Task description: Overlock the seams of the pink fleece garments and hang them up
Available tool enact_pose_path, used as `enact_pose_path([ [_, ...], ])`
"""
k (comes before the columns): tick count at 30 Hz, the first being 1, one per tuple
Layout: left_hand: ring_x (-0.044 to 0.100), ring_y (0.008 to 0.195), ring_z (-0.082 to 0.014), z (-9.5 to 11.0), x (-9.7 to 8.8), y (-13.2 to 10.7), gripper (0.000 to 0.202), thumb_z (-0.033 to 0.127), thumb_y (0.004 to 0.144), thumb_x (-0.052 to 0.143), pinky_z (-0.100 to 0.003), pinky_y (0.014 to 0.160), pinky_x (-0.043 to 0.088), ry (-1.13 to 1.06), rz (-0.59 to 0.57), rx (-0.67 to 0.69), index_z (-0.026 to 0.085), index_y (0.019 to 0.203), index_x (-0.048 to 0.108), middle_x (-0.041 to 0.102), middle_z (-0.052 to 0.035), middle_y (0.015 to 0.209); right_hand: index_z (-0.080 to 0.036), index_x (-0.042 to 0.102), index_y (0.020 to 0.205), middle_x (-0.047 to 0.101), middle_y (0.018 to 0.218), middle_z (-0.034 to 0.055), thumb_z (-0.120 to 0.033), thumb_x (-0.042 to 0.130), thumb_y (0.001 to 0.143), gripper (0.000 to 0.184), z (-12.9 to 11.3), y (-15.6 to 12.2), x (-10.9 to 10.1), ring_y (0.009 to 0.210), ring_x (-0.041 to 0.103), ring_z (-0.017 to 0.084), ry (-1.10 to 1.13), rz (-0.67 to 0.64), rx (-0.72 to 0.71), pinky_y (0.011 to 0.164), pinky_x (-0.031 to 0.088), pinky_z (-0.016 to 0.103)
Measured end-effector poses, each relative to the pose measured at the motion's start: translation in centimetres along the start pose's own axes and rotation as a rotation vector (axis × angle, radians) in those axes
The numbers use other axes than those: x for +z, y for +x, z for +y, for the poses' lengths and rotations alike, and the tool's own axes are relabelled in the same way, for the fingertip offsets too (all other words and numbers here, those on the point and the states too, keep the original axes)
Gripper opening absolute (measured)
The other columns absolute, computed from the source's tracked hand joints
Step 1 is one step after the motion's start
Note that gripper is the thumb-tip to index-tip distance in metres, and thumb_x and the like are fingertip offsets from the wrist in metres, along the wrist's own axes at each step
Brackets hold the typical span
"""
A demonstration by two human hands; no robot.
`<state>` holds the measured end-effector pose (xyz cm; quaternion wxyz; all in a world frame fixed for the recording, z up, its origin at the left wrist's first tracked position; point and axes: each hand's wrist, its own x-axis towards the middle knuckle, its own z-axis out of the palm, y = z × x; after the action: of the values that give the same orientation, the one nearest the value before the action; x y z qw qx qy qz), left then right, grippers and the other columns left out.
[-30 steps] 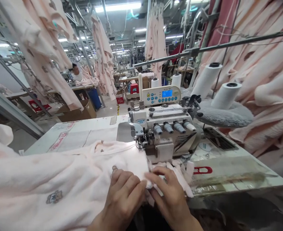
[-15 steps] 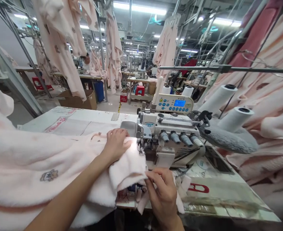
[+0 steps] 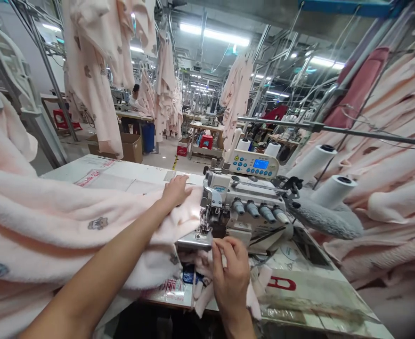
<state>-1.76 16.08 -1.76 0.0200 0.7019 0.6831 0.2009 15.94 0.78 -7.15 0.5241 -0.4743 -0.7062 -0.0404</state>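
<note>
A pale pink fleece garment piece point(image 3: 122, 202) with small printed animals spreads over the left of the table, its right end under the presser-foot area of a white overlock sewing machine point(image 3: 244, 190). On the fleece, just left of the machine head, my left hand point(image 3: 175, 192) lies with its fingers stretched away from me. My right hand point(image 3: 230, 273) is at the front edge of the machine's metal plate point(image 3: 195, 240), thumb and forefinger pinched together. Whatever is between those fingertips is too small to make out. Pink fabric scraps point(image 3: 204, 294) lie below and beside it.
A control panel point(image 3: 253, 162) and white thread cones point(image 3: 334, 195) stand behind the machine. A red-handled tool point(image 3: 281, 283) lies on the table point(image 3: 316, 301) at right. Fleece pieces point(image 3: 398, 188) hang at right; others hang ahead. A metal bar point(image 3: 341, 129) crosses the upper right.
The fleece has moved back and left, so its front edge has left my right fingers and bared the metal plate. My left hand has slid farther away; the camera view has shifted.
</note>
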Motion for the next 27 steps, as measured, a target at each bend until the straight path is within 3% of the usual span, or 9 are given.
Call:
enact_pose_path([
  [5, 0.061, 0.095, -0.0233, -1.6, -1.4, -0.8, 0.044, 0.034, 0.094, 0.037, -0.042, 0.081, 0.048, 0.072, -0.061, -0.127, 0.019, 0.135, 0.035, 0.059, -0.012, 0.112, -0.018, 0.06, 0.102, 0.062, 0.096, 0.0078, -0.018, 0.051, 0.089, 0.016, -1.6, -2.2, -0.5, 0.093, 0.057, 0.02, 0.17, -0.113, 0.018, 0.081, 0.045, 0.032],
  [8, 0.063, 0.093, -0.027, -3.6, -3.0, -5.6, 0.047, 0.029, 0.094, 0.03, -0.04, 0.077, 0.047, 0.127, -0.071, -0.147, 0.022, 0.14, 0.028, 0.06, -0.0141, 0.112, -0.02, 0.062, 0.101, 0.066, 0.093, 0.0056, -0.023, 0.051, 0.09, 0.016, -1.5, -2.7, -0.7, 0.088, 0.061, 0.019, 0.289, -0.206, 0.136, 0.076, 0.046, 0.027],
  [11, 0.059, 0.101, -0.0256, -4.6, -5.0, -12.1, 0.044, 0.031, 0.093, 0.029, -0.036, 0.079, 0.044, 0.153, -0.068, -0.114, 0.021, 0.136, 0.036, 0.054, -0.0132, 0.122, -0.02, 0.066, 0.094, 0.068, 0.084, 0.0034, -0.032, 0.049, 0.09, 0.021, -1.5, -2.7, -0.4, 0.077, 0.062, 0.017, 0.423, -0.316, 0.325, 0.067, 0.046, 0.024],
  [14, 0.061, 0.084, -0.0186, -3.4, -6.7, -17.0, 0.036, 0.036, 0.093, 0.029, -0.026, 0.069, 0.042, -0.005, -0.282, 0.066, 0.021, 0.099, 0.061, 0.065, -0.004, 0.091, -0.017, 0.066, 0.07, 0.059, 0.058, 0.0, -0.046, 0.053, 0.085, 0.035, -1.7, -2.5, 0.8, 0.056, 0.054, 0.014, 0.644, -0.397, 0.563, 0.052, 0.04, 0.022],
  [16, 0.057, 0.067, -0.0143, -1.4, -7.1, -18.3, 0.036, 0.037, 0.092, 0.034, -0.022, 0.06, 0.037, -0.168, -0.483, 0.243, 0.02, 0.077, 0.061, 0.062, 0.0005, 0.07, -0.016, 0.06, 0.058, 0.052, 0.049, -0.0017, -0.055, 0.055, 0.08, 0.045, -1.8, -2.3, 1.6, 0.048, 0.047, 0.012, 0.772, -0.394, 0.696, 0.045, 0.035, 0.021],
  [18, 0.054, 0.062, -0.0121, 0.9, -6.7, -18.1, 0.033, 0.034, 0.091, 0.039, -0.022, 0.057, 0.034, -0.256, -0.546, 0.366, 0.019, 0.072, 0.06, 0.061, 0.0016, 0.067, -0.015, 0.06, 0.061, 0.053, 0.05, -0.0014, -0.06, 0.051, 0.08, 0.049, -1.5, -2.1, 2.0, 0.046, 0.047, 0.012, 0.817, -0.347, 0.772, 0.043, 0.036, 0.022],
  [23, 0.058, 0.085, -0.0185, 4.3, -5.2, -16.6, 0.026, 0.033, 0.091, 0.043, -0.028, 0.072, 0.043, -0.242, -0.362, 0.457, 0.022, 0.099, 0.064, 0.066, -0.0036, 0.093, -0.013, 0.065, 0.094, 0.067, 0.078, 0.0062, -0.057, 0.043, 0.086, 0.05, 0.8, -3.3, -0.8, 0.067, 0.061, 0.02, 0.738, -0.223, 0.813, 0.06, 0.049, 0.028],
  [25, 0.056, 0.1, -0.0213, 3.2, -5.6, -17.0, 0.028, 0.034, 0.091, 0.043, -0.033, 0.085, 0.043, -0.25, -0.237, 0.457, 0.025, 0.11, 0.061, 0.063, -0.0051, 0.108, -0.016, 0.062, 0.113, 0.066, 0.108, 0.0097, -0.052, 0.043, 0.088, 0.047, 2.3, -5.0, -2.3, 0.097, 0.06, 0.025, 0.557, -0.251, 0.662, 0.082, 0.048, 0.034],
  [27, 0.052, 0.109, -0.0215, 0.6, -6.6, -18.0, 0.029, 0.033, 0.091, 0.044, -0.036, 0.094, 0.041, -0.258, -0.079, 0.398, 0.026, 0.114, 0.059, 0.06, -0.005, 0.117, -0.019, 0.05, 0.13, 0.054, 0.131, 0.0103, -0.048, 0.044, 0.089, 0.05, 4.1, -7.1, -3.1, 0.12, 0.048, 0.029, 0.215, -0.288, 0.377, 0.098, 0.039, 0.043],
])
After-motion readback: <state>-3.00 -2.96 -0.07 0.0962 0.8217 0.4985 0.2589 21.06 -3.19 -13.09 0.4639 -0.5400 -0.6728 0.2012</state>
